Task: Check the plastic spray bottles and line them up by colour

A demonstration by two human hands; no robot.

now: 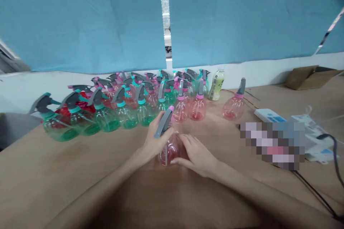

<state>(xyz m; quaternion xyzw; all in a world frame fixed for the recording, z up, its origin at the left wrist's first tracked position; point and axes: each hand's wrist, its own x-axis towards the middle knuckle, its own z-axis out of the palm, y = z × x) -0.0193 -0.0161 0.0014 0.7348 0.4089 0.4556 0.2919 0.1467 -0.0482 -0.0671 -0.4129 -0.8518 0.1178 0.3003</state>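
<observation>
A clear pink spray bottle (168, 152) with a grey trigger and pink nozzle stands between my hands, near the middle of the table. My left hand (156, 137) is closed around its neck, just under the trigger. Against the bottle's right side lies my right hand (197, 154), its fingers and thumb curved round the body. Beyond them stand several green spray bottles (126, 116) and several pink spray bottles (198, 109), set close together in rows.
Apart on the right stands another pink spray bottle (233, 107). A green-labelled drink bottle (216, 85) is by the wall. Farther right are a white device (269, 116), a pixelated object (272, 143), a black cable (313, 193) and an open cardboard box (303, 78).
</observation>
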